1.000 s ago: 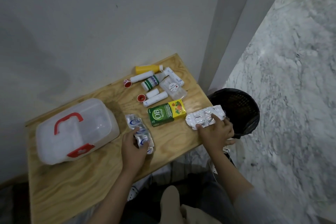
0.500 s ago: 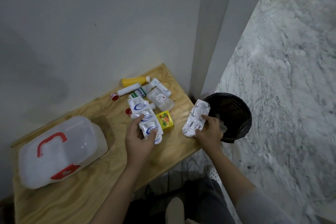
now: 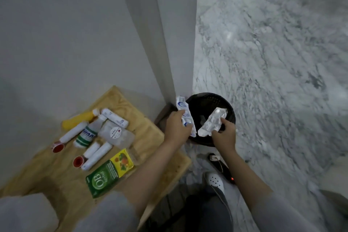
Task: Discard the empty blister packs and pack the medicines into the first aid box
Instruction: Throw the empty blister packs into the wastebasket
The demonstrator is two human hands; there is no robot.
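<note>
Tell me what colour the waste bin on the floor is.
Black, with a mesh wall; the waste bin shows in the head view, the only view.

Table (image 3: 62, 179): bare plywood, matt, grain visible. Bin (image 3: 230, 117): black plastic mesh, dull. Blister packs, one (image 3: 182, 106) with blue print, other (image 3: 213, 121) plain: crinkled silvery foil, shiny. Floor (image 3: 273, 52): grey-white marble, polished, glossy. Wall (image 3: 66, 34): painted, smooth, matt. Carton (image 3: 108, 172): green and yellow printed cardboard, slight sheen. Tubes (image 3: 97, 155): white plastic, smooth. Bottle (image 3: 78, 120): yellow plastic. Shoe (image 3: 214, 181): white, perforated, looks rubbery.
</note>
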